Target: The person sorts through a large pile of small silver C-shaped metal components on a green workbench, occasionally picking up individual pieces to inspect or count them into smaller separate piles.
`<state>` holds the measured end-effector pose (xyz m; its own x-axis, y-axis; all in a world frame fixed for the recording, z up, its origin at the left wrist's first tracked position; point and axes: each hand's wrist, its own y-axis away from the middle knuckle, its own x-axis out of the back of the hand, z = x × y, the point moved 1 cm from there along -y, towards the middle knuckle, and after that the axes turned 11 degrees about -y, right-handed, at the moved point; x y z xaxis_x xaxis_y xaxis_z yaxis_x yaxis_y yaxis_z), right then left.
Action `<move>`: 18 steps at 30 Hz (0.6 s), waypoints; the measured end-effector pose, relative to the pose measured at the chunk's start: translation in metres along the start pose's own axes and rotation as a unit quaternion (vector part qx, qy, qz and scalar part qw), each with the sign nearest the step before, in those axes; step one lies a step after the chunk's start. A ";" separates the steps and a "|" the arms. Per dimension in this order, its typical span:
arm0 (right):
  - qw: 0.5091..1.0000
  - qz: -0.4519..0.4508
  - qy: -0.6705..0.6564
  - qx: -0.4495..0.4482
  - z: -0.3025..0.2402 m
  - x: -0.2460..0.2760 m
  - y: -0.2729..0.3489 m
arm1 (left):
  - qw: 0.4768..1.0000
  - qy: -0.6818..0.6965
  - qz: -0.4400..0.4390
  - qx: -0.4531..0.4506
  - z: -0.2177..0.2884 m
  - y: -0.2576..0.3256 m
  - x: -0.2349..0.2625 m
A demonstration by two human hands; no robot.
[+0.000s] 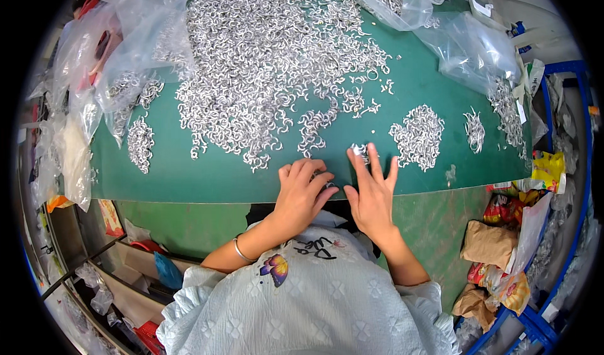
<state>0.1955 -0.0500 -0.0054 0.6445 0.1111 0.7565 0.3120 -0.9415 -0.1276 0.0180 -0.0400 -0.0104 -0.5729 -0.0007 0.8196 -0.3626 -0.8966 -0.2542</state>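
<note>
A large spread of small silver curved metal pieces [251, 59] covers the middle of the green table [251, 185]. At the table's near edge my left hand [299, 194] is curled, its thumb drawn toward the fingers, with a bit of silver showing between them. Beside it my right hand [372, 207] has its fingers spread, the fingertips resting at a few silver pieces [365, 156] on the table. Just right of that hand lies a separate heap of silver pieces [418, 138]. What my left palm covers is hidden.
Smaller heaps lie at the left [140, 145] and right [474, 131]. Clear plastic bags [472, 50] stand along both sides. Right of the table, a blue metal rack [585, 116] rises near snack packets and a brown paper bag [489, 244]. Shelving [132, 260] stands lower left.
</note>
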 end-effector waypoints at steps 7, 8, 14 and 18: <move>0.998 0.062 0.005 -0.002 0.006 0.002 0.005 | 1.000 0.010 0.022 -0.007 -0.003 0.001 -0.004; 0.999 0.048 -0.002 0.004 0.000 0.001 -0.002 | 1.000 0.011 0.021 -0.009 -0.003 0.001 -0.005; 0.998 -0.005 0.061 -0.034 0.004 -0.001 -0.009 | 0.999 0.016 0.023 -0.016 -0.005 0.000 -0.004; 0.988 0.013 0.140 -0.069 0.017 0.006 0.003 | 0.999 0.015 0.029 -0.015 -0.005 0.001 -0.005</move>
<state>0.2121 -0.0465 -0.0125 0.4265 0.0118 0.9044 0.1880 -0.9792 -0.0758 0.0168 -0.0384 -0.0168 -0.6145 -0.0386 0.7880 -0.3499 -0.8819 -0.3161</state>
